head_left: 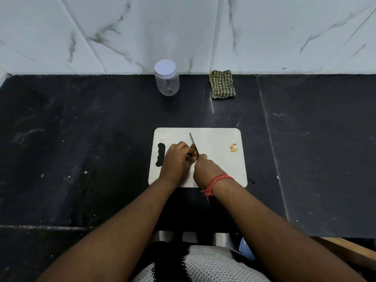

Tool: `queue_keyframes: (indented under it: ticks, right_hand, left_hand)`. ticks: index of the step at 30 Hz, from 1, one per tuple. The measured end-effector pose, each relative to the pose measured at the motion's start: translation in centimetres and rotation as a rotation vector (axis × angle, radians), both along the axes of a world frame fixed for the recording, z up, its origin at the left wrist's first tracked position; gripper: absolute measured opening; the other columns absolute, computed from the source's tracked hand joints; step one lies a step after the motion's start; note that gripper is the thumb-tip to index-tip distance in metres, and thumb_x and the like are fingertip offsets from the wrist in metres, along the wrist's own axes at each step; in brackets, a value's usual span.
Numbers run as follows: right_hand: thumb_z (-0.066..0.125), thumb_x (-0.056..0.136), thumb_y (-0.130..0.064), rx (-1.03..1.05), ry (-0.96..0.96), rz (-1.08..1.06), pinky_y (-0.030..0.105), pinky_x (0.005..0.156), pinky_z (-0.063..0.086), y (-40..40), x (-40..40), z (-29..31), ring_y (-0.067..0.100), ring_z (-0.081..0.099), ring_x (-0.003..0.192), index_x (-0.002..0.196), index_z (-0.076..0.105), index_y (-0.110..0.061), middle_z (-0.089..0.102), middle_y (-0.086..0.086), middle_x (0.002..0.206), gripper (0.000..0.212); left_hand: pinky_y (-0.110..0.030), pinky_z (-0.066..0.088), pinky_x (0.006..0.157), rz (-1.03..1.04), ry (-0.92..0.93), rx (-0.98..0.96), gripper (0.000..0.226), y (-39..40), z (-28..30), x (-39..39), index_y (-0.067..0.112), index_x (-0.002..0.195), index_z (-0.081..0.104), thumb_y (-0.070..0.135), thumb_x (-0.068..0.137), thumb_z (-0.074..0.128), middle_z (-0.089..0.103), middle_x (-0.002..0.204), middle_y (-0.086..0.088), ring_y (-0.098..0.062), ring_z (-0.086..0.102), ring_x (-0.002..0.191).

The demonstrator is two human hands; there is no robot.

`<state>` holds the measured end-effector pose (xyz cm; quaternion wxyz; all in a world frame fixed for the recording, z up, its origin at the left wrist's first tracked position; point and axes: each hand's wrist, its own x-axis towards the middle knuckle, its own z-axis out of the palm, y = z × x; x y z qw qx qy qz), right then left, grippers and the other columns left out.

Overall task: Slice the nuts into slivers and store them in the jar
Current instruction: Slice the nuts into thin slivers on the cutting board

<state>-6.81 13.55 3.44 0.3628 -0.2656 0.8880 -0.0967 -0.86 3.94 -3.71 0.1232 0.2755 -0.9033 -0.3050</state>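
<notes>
A white cutting board (213, 137) lies on the black counter in front of me. My left hand (177, 159) pinches a small brown nut (194, 152) down on the board's left half. My right hand (205, 169), with a red thread at the wrist, grips a knife (192, 140) whose thin blade points away from me and rests against the nut. The handle is hidden in my fist. Another pale cashew nut (233, 147) lies alone near the board's right edge. A clear plastic jar (166, 78) with its white lid on stands at the back by the wall.
A folded green checked cloth (222, 84) lies against the marble wall to the right of the jar. The black counter (81, 149) spreads wide on both sides of the board. Its front edge runs just below my forearms.
</notes>
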Motion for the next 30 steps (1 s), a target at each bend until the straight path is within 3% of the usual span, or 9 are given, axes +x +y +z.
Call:
queue_keyframes:
  ticks: [4, 8, 13, 20, 26, 30]
  right_hand:
    - [0.037, 0.097, -0.003, 0.032, 0.038, 0.04, 0.032, 0.073, 0.04, 0.2, 0.4, 0.0, 0.033, 0.061, 0.11, 0.128, 0.038, 0.002, 0.061, 0.019, 0.121, 0.031]
    - [0.042, 0.094, -0.001, 0.08, 0.031, 0.088, 0.03, 0.054, 0.033, 0.6, 0.3, -0.4, 0.034, 0.061, 0.109, 0.13, 0.035, 0.003, 0.061, 0.021, 0.12, 0.037]
    - [0.039, 0.095, -0.002, 0.05, 0.022, 0.014, 0.032, 0.068, 0.038, -0.1, 0.3, -0.9, 0.033, 0.062, 0.105, 0.127, 0.038, 0.0, 0.063, 0.018, 0.117, 0.033]
    - [0.032, 0.091, 0.004, -0.034, 0.048, 0.028, 0.032, 0.066, 0.035, 2.2, 1.0, -1.8, 0.036, 0.062, 0.1, 0.121, 0.038, -0.001, 0.063, 0.021, 0.11, 0.031]
    - [0.033, 0.094, 0.0, 0.003, 0.019, -0.029, 0.034, 0.075, 0.039, 0.5, 0.7, -1.1, 0.036, 0.059, 0.109, 0.127, 0.038, -0.002, 0.061, 0.019, 0.118, 0.033]
    - [0.031, 0.093, 0.001, -0.031, 0.04, -0.004, 0.033, 0.071, 0.037, 1.8, 0.8, -1.6, 0.036, 0.06, 0.103, 0.122, 0.04, -0.003, 0.062, 0.019, 0.113, 0.032]
  left_hand:
    - [-0.03, 0.036, 0.074, 0.008, 0.001, 0.022, 0.005, 0.0, 0.0, 0.0, 0.008, 0.088, 0.071, 0.01, 0.084, 0.073, 0.063, 0.093, -0.001, -0.021, 0.05, 0.09]
    - [-0.029, 0.036, 0.075, 0.021, -0.005, 0.031, 0.006, -0.1, -0.1, 0.0, 0.01, 0.087, 0.071, 0.014, 0.085, 0.076, 0.063, 0.094, 0.002, -0.018, 0.049, 0.091]
    - [-0.03, 0.037, 0.076, 0.014, -0.006, 0.034, 0.006, -0.2, -0.3, 0.0, 0.01, 0.088, 0.071, 0.014, 0.085, 0.075, 0.063, 0.094, 0.0, -0.021, 0.05, 0.091]
    - [-0.026, 0.032, 0.072, 0.046, -0.002, 0.081, 0.009, 0.0, -0.1, 0.0, 0.013, 0.081, 0.069, 0.014, 0.084, 0.077, 0.057, 0.088, 0.009, -0.018, 0.048, 0.089]
    - [-0.027, 0.032, 0.072, 0.033, -0.005, 0.043, 0.01, -0.1, -0.2, -0.1, 0.013, 0.081, 0.068, 0.015, 0.084, 0.077, 0.054, 0.087, 0.011, -0.018, 0.047, 0.088]
    - [-0.025, 0.031, 0.07, 0.053, 0.007, 0.079, 0.01, 0.3, -0.2, -0.2, 0.013, 0.08, 0.069, 0.016, 0.084, 0.078, 0.054, 0.084, 0.012, -0.017, 0.047, 0.087]
